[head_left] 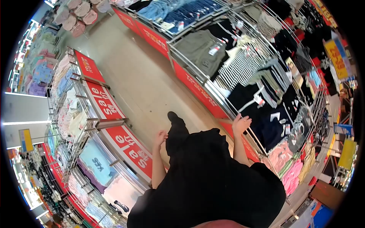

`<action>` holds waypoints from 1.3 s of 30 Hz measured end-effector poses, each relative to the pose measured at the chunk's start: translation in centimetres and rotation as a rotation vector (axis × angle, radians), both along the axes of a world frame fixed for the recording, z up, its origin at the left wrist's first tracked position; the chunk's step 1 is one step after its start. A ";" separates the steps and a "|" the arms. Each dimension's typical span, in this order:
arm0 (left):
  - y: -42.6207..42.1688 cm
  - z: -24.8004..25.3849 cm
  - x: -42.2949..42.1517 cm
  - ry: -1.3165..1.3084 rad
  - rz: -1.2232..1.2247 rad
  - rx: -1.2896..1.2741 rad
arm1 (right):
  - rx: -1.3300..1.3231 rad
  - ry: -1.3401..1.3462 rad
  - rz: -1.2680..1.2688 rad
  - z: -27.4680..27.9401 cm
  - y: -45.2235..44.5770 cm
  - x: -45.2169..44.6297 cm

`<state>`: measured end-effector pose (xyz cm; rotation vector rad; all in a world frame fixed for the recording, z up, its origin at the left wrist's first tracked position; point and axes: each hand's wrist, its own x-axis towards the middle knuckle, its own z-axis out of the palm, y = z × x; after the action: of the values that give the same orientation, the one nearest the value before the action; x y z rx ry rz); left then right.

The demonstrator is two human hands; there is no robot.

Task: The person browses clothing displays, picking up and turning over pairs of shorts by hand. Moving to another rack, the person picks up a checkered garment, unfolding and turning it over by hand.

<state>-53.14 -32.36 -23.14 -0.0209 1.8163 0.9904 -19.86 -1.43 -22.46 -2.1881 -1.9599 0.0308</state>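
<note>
My left hand [161,138] hangs beside my black-clothed leg, fingers loosely bent and apart, with nothing visible in it. On the other side, my right hand [241,124] is held out with its fingers spread, also holding nothing. It is nearest the metal rail [249,133] of a clothing bin, and I cannot tell whether it touches the rail. Inside that bin lie dark folded garments [267,131], a black-and-white striped garment [243,64] and an olive garment [201,47], several with white tags.
A pale floor aisle [137,76] runs ahead between the bins. Red sale signs [127,146] line the left bins, which hold a light blue shirt [98,163]. Red panels [195,87] front the right bins. Pink clothes [292,176] lie at the lower right. Hanging pink items [76,19] are far left.
</note>
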 end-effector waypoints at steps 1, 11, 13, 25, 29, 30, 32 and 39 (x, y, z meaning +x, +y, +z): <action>0.0 -0.1 -2.5 -0.005 0.015 0.007 | 0.034 0.010 -0.056 0.1 0.4 -1.6; 1.5 -2.2 -22.7 0.043 0.006 -0.051 | 0.028 -0.044 0.110 -1.4 5.5 -13.2; 3.6 -3.9 -26.1 0.120 -0.051 -0.017 | 0.174 -0.057 0.213 -2.6 6.6 -15.5; 24.3 1.4 -29.9 0.021 -0.304 0.006 | -0.117 0.276 0.060 -1.6 11.9 -27.4; 31.3 2.3 -30.8 0.050 -0.454 0.050 | -0.113 0.302 -0.040 -1.3 13.2 -28.8; 33.4 2.2 -31.3 0.070 -0.484 0.100 | -0.088 0.303 -0.035 -1.0 13.2 -29.0; 37.4 3.1 -31.9 0.113 -0.543 0.178 | -0.134 0.331 -0.046 -0.4 13.0 -28.9; 56.7 3.9 -30.0 0.495 -0.934 0.682 | -0.194 0.308 -0.150 -0.4 13.5 -29.2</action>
<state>-83.16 24.38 -19.24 1.4552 1.5063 0.8825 -49.09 12.09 -22.81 -2.2782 -1.6823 0.5227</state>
